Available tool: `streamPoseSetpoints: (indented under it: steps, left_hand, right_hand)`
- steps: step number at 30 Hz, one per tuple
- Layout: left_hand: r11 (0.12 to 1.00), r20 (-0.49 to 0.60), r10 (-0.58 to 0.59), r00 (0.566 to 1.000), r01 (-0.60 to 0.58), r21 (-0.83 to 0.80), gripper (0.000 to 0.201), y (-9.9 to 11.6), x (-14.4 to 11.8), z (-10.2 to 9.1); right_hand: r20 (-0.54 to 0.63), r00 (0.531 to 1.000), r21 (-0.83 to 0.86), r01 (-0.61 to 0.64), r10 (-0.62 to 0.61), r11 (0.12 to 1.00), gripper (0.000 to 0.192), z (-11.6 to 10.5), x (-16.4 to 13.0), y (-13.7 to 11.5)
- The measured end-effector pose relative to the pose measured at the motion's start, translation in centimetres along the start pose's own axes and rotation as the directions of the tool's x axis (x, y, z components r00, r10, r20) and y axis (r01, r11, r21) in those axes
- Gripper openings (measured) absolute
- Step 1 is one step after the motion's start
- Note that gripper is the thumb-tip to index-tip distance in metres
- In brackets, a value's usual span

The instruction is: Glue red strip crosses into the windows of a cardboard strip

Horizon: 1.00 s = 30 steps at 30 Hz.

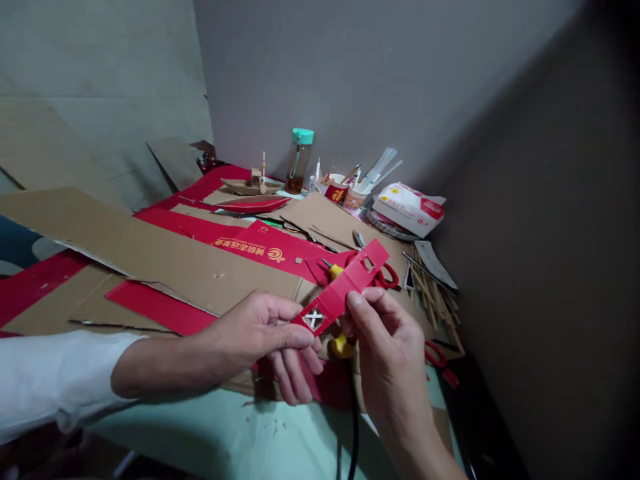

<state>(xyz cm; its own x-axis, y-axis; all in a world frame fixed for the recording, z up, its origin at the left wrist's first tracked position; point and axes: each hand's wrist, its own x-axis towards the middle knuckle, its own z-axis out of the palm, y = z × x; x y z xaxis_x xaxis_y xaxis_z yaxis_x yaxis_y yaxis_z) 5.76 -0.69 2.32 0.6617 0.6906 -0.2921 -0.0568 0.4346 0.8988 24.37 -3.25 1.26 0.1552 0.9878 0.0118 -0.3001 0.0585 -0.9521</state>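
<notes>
Red cardboard strip (pixel 345 288) is pinched at its near end by left hand (pixel 260 333) and right hand (pixel 395 360); long axis runs up-right, away from both.

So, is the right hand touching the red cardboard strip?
Touching. The head view shows the right hand's fingertips pressed against the red cardboard strip; the left hand pinches its lower end.

We see a red cardboard strip (pixel 345 287), red-handled scissors (pixel 387 275), a teal-capped bottle (pixel 299 160), brown cardboard sheets (pixel 150 250) and a white sleeve (pixel 50 377).
</notes>
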Motion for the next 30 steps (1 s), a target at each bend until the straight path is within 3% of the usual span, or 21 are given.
streamPoseSetpoints:
  steps: [7, 12, 16, 19, 21, 24, 26, 30]
  left_hand:
    - [0.996, -0.02, -0.012, 1.0, 0.014, 0.089, 0.027, -0.4, -1.3, -1.9]
    - [0.987, 0.021, -0.112, 0.993, 0.108, 0.121, 0.03, -0.4, -1.6, -3.2]
    - [0.988, -0.075, -0.101, 0.992, 0.109, 0.113, 0.037, 0.7, -1.8, -3.1]
    - [0.989, -0.206, -0.041, 0.978, 0.069, 0.133, 0.041, 1.7, -2.1, -3.1]
    - [0.986, -0.31, 0.067, 0.949, -0.016, 0.164, 0.035, 2.1, -2.0, -3.3]
    - [0.964, -0.467, 0.241, 0.851, -0.154, 0.217, 0.018, 2.4, -1.5, -3.5]
    - [0.948, -0.535, 0.297, 0.791, -0.179, 0.262, 0.015, 2.6, -1.3, -3.5]
    - [0.942, -0.566, 0.319, 0.76, -0.187, 0.28, 0.008, 2.9, -1.2, -3.2]
  right_hand:
    - [0.07, 0.997, -0.03, 0.016, -0.014, 0.999, 0.032, 0.4, 0.3, -0.2]
    - [0.057, 0.998, -0.036, -0.005, 0.007, 0.999, 0.037, 0.0, 1.0, -0.1]
    - [0.053, 0.998, 0.036, -0.016, 0.014, 0.999, 0.037, 0.0, 1.2, -0.1]
    - [0.037, 0.999, 0.083, -0.021, 0.018, 0.996, 0.036, 0.3, 1.4, -0.4]
    - [0.04, 0.999, 0.093, -0.02, 0.017, 0.995, 0.035, 0.5, 1.4, -0.6]
    - [0.068, 0.998, 0.099, -0.017, 0.01, 0.995, 0.036, 0.9, 1.2, -0.9]
    - [0.09, 0.996, 0.101, -0.026, 0.017, 0.994, 0.036, 1.1, 1.0, -1.1]
    - [0.144, 0.989, 0.085, -0.045, 0.033, 0.995, 0.039, 1.5, 0.5, -1.4]
